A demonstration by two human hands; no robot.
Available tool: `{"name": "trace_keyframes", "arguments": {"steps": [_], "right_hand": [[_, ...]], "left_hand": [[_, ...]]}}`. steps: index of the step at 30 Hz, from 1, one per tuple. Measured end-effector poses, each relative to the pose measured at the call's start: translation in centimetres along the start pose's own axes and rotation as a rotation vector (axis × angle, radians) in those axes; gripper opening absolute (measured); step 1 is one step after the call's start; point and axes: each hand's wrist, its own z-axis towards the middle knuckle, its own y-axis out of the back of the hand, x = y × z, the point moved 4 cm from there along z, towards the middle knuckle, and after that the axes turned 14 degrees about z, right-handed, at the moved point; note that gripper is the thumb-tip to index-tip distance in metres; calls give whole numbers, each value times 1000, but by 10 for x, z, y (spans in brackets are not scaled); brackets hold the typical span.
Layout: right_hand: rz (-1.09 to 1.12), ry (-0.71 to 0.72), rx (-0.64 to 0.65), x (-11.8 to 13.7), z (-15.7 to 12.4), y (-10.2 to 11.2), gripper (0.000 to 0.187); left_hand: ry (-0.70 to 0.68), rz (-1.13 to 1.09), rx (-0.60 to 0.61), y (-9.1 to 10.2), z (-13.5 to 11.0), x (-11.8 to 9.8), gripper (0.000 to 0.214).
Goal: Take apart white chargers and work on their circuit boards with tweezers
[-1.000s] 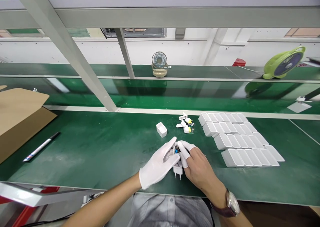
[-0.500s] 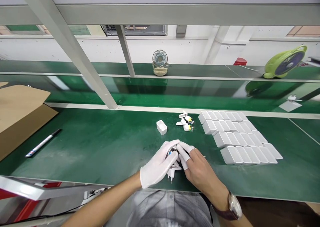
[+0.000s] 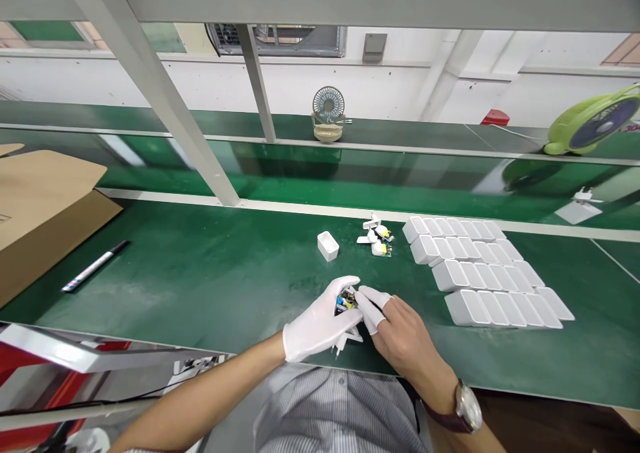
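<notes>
My left hand [image 3: 316,325], in a white glove, is closed around a white charger plug part [image 3: 347,336] whose small circuit board [image 3: 345,300] shows at the top. Two metal pins stick out below the hand. My right hand [image 3: 397,333] is bare with white finger cots on two fingers, and those fingertips pinch the same part at the board. Both hands hover just above the green mat [image 3: 200,286] near its front edge.
One open white shell [image 3: 327,246] stands behind the hands, beside a few loose plug parts with boards [image 3: 377,236]. Rows of white shells [image 3: 483,270] lie to the right. A marker pen [image 3: 95,266] and a cardboard box [image 3: 40,213] sit left. Fans stand beyond the conveyor belt.
The part has been turned in my hands, so its pins now point down-left and the board faces up. The view has tilted downward slightly.
</notes>
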Motion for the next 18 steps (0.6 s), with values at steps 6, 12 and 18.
{"name": "trace_keyframes", "arguments": {"steps": [6, 12, 18], "right_hand": [[4, 3, 19, 1, -4, -7, 26], [-17, -48, 64, 2, -10, -16, 34], [-20, -59, 80, 2, -13, -26, 32]], "left_hand": [[-40, 51, -63, -1, 5, 12, 54], [-63, 71, -166, 0, 11, 23, 41], [-39, 86, -146, 4, 13, 30, 50]]}}
